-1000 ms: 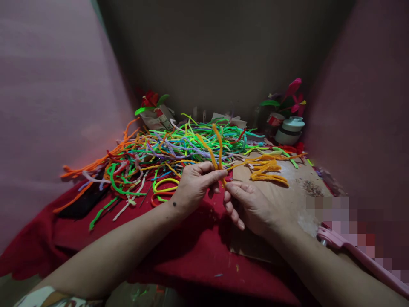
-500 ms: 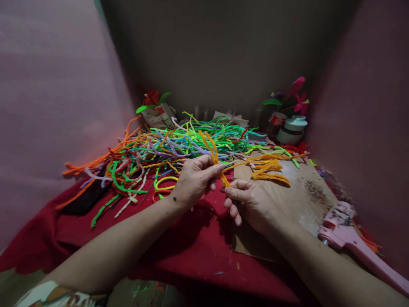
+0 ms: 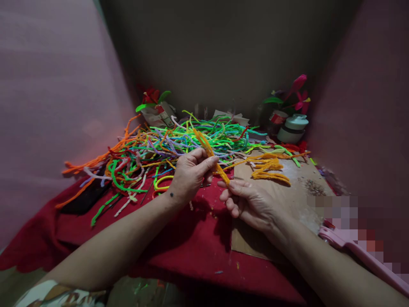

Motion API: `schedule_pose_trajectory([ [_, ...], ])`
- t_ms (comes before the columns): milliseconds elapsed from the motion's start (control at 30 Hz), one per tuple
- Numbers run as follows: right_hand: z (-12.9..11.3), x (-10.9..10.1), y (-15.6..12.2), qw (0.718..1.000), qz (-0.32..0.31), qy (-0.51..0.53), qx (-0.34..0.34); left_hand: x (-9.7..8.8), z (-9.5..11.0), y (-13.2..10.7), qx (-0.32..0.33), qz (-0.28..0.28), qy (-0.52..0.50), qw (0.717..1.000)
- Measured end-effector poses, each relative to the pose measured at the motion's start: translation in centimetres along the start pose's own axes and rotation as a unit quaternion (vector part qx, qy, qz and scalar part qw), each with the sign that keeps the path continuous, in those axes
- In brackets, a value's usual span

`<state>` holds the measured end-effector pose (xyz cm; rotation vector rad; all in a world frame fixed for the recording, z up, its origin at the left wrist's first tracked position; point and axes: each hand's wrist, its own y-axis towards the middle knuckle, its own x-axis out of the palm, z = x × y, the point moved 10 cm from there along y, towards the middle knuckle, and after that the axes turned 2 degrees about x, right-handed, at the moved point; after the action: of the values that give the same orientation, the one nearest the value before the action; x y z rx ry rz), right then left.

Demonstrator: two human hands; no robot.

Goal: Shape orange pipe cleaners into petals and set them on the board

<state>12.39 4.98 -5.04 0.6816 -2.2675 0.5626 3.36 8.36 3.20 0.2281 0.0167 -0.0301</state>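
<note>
An orange-yellow pipe cleaner [image 3: 222,174], folded so its strands lie close together, slants up and left between my two hands. My left hand [image 3: 191,172] pinches it near the middle with thumb and forefinger. Its lower end sits between the thumb and fingers of my right hand [image 3: 244,198]. Just beyond my hands spreads a big tangled heap of coloured pipe cleaners [image 3: 179,143]. Several bent orange-yellow pipe cleaners [image 3: 271,168] lie to the right on a cardboard sheet [image 3: 255,243].
Yellow and red scissor handles [image 3: 163,183] show beside my left wrist on the red cloth [image 3: 179,251]. A lidded jar [image 3: 292,129] and pink pipe-cleaner flowers [image 3: 302,96] stand at the back right. At the right edge lies a pink tool [image 3: 338,238], partly pixelated. Walls close in both sides.
The folded pipe cleaner's strands, spread apart at the top before, now lie together. My left hand has shifted slightly left and down along it, and more of its length shows between my hands.
</note>
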Motion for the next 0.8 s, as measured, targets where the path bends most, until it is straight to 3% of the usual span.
schedule_pose_trajectory([
  [233, 0.5, 0.0, 0.0, 0.999, 0.001, -0.016, 0.030, 0.0, -0.3, 0.1, -0.005, -0.003, 0.019, 1.000],
  [533, 0.4, 0.2, -0.1, 0.998, -0.014, -0.062, 0.012, -0.6, -0.8, 0.8, -0.024, 0.025, -0.049, 0.998],
  [700, -0.1, 0.5, -0.2, 0.996, -0.011, -0.083, -0.011, -0.3, -1.1, 0.5, -0.034, 0.000, -0.046, 0.998],
  [800, 0.0, 0.3, -0.1, 0.994, 0.007, -0.108, -0.011, 1.0, -2.2, 0.0, -0.073, -0.061, -0.043, 0.995],
])
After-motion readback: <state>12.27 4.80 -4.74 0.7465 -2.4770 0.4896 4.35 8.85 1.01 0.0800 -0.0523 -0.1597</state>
